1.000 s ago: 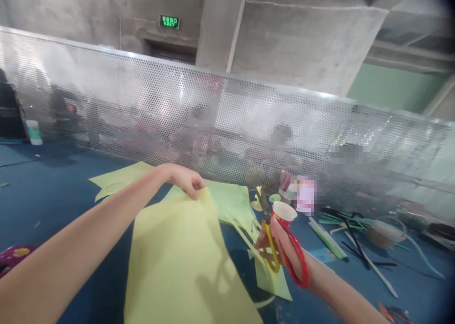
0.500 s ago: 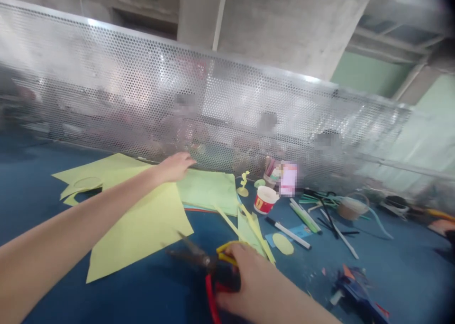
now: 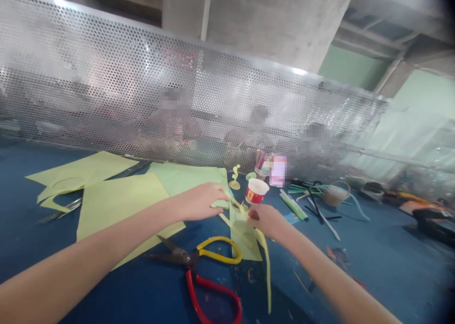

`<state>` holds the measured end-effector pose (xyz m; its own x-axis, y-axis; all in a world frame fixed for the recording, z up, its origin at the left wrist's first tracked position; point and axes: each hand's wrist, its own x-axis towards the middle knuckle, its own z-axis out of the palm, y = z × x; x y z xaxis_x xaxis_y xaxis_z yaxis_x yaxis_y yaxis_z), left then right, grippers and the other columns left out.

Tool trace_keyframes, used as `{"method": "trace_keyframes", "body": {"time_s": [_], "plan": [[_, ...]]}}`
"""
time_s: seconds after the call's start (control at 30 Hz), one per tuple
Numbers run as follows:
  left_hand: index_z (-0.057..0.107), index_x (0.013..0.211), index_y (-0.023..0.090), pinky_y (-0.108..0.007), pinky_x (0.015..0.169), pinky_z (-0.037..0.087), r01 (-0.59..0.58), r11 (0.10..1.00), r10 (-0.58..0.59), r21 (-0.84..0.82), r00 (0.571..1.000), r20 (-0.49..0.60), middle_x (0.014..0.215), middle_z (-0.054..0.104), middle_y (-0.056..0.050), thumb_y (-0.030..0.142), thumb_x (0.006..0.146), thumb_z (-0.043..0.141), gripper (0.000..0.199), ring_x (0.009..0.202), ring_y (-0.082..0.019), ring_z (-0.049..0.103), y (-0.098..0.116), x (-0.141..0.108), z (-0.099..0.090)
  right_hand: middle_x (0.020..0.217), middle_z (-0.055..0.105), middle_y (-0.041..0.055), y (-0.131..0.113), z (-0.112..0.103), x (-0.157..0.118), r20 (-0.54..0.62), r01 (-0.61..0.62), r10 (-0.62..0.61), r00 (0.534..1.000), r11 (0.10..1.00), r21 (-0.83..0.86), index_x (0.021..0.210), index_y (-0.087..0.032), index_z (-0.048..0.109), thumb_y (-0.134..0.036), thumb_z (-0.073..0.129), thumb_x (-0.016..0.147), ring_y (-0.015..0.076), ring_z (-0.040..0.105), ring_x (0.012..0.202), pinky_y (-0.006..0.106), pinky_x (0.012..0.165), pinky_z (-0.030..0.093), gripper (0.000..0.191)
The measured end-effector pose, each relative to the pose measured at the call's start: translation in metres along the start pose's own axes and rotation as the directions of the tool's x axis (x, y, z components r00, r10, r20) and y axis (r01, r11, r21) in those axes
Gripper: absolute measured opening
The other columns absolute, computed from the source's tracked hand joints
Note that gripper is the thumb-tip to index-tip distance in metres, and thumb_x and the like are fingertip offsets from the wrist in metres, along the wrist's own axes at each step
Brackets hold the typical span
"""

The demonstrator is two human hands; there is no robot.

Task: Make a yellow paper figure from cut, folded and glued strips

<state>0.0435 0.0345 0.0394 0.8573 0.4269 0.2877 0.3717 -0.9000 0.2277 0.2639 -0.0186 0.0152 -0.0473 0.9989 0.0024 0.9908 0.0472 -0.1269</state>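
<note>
My right hand is closed on a long yellow paper strip, whose loose end hangs down toward the table's near edge. To its left my left hand hovers over a light green sheet, fingers apart; whether they touch the strips near them I cannot tell. Scissors with one yellow and one red handle lie on the table below both hands, blades spread. A large yellow sheet lies partly under my left forearm. A smaller green piece of paper rests below my right hand.
A red and white paper cup stands just beyond my hands, near a small yellow paper figure. Markers, pipe cleaners and a tan cup are to the right. A perforated metal screen runs along the back.
My right hand has let go of the scissors, which now lie on the table, and has taken a yellow strip. My left hand has moved right and nearer, away from the back edge.
</note>
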Motion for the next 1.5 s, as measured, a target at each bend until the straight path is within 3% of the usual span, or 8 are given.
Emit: {"method": "trace_keyframes", "body": {"time_s": [0.17, 0.37, 0.5, 0.6, 0.7, 0.8, 1.23, 1.5], "plan": [[0.049, 0.127, 0.024, -0.034, 0.093, 0.035, 0.037, 0.999, -0.034, 0.013, 0.981, -0.190, 0.124, 0.047, -0.010, 0.037, 0.079, 0.057, 0.050, 0.112, -0.024, 0.045, 0.005, -0.001, -0.008, 0.069, 0.066, 0.0023, -0.034, -0.036, -0.018, -0.111, 0.124, -0.122, 0.986, 0.992, 0.011, 0.084, -0.019, 0.065, -0.023, 0.051, 0.083, 0.0146, 0.059, 0.063, 0.022, 0.054, 0.035, 0.015], [0.071, 0.088, 0.019, -0.024, 0.069, 0.040, 0.040, 0.996, -0.050, -0.077, 0.990, -0.132, 0.078, 0.066, -0.003, 0.027, 0.081, 0.053, 0.021, 0.073, -0.015, 0.058, -0.001, -0.006, -0.011, 0.080, 0.069, 0.0035, -0.059, -0.064, -0.025, -0.226, 0.192, -0.185, 0.956, 0.981, 0.009, 0.083, -0.022, 0.069, -0.025, 0.051, 0.082, 0.0180, 0.060, 0.071, 0.026, 0.060, 0.038, 0.019], [0.072, 0.080, 0.019, -0.022, 0.054, 0.039, 0.258, 0.928, -0.290, -0.270, 0.953, -0.083, 0.069, 0.067, -0.001, 0.032, 0.075, 0.057, 0.021, 0.058, -0.014, 0.057, -0.011, -0.012, -0.008, 0.080, 0.070, 0.0050, -0.064, -0.065, -0.012, -0.259, 0.214, -0.189, 0.947, 0.974, 0.074, 0.079, -0.021, 0.071, -0.023, 0.055, 0.078, 0.0198, 0.062, 0.075, 0.028, 0.066, 0.041, 0.017], [0.071, 0.080, 0.017, -0.021, 0.050, 0.040, 0.421, 0.760, -0.486, -0.494, 0.874, -0.002, 0.064, 0.066, -0.002, 0.039, 0.071, 0.059, 0.026, 0.055, -0.015, 0.058, -0.016, -0.014, -0.002, 0.077, 0.070, 0.0072, -0.064, -0.059, 0.000, -0.261, 0.201, -0.154, 0.953, 0.966, 0.164, 0.075, -0.017, 0.071, -0.022, 0.056, 0.075, 0.0206, 0.063, 0.072, 0.029, 0.064, 0.042, 0.016], [0.071, 0.081, 0.014, -0.023, 0.053, 0.042, 0.439, 0.626, -0.562, -0.645, 0.827, 0.018, 0.066, 0.067, -0.004, 0.041, 0.068, 0.062, 0.031, 0.057, -0.016, 0.059, -0.017, -0.016, 0.010, 0.071, 0.070, 0.0061, -0.063, -0.047, 0.006, -0.211, 0.199, -0.140, 0.967, 0.936, 0.290, 0.073, -0.017, 0.071, -0.020, 0.060, 0.070, 0.0190, 0.063, 0.066, 0.027, 0.059, 0.043, 0.012], [0.072, 0.080, 0.015, -0.025, 0.060, 0.043, 0.450, 0.605, -0.605, -0.657, 0.796, -0.011, 0.072, 0.070, -0.006, 0.041, 0.066, 0.065, 0.031, 0.067, -0.020, 0.061, -0.014, -0.019, 0.023, 0.066, 0.069, 0.0039, -0.058, -0.033, 0.006, -0.159, 0.210, -0.157, 0.975, 0.884, 0.418, 0.069, -0.017, 0.071, -0.020, 0.063, 0.067, 0.0175, 0.062, 0.063, 0.025, 0.057, 0.043, 0.008], [0.065, 0.079, 0.015, -0.023, 0.062, 0.042, 0.183, 0.336, -0.738, -0.924, 0.660, -0.137, 0.065, 0.060, 0.001, 0.032, 0.072, 0.063, 0.019, 0.061, -0.012, 0.054, 0.013, -0.029, 0.043, 0.063, 0.061, -0.0009, -0.068, -0.015, 0.007, 0.070, 0.011, -0.169, 0.983, 0.437, 0.899, 0.079, -0.017, 0.064, -0.037, 0.071, 0.065, 0.0097, 0.056, 0.056, 0.026, 0.061, 0.050, 0.026], [0.058, 0.095, 0.016, -0.030, 0.077, 0.049, 0.020, 0.130, -0.767, -0.991, 0.636, -0.088, 0.078, 0.065, -0.003, 0.021, 0.072, 0.065, 0.025, 0.072, -0.014, 0.062, 0.021, -0.028, 0.042, 0.066, 0.057, -0.0034, -0.076, -0.015, 0.006, -0.046, 0.069, -0.069, 0.997, 0.377, 0.924, 0.075, -0.018, 0.057, -0.034, 0.066, 0.069, 0.0090, 0.055, 0.058, 0.025, 0.060, 0.048, 0.019]]}}
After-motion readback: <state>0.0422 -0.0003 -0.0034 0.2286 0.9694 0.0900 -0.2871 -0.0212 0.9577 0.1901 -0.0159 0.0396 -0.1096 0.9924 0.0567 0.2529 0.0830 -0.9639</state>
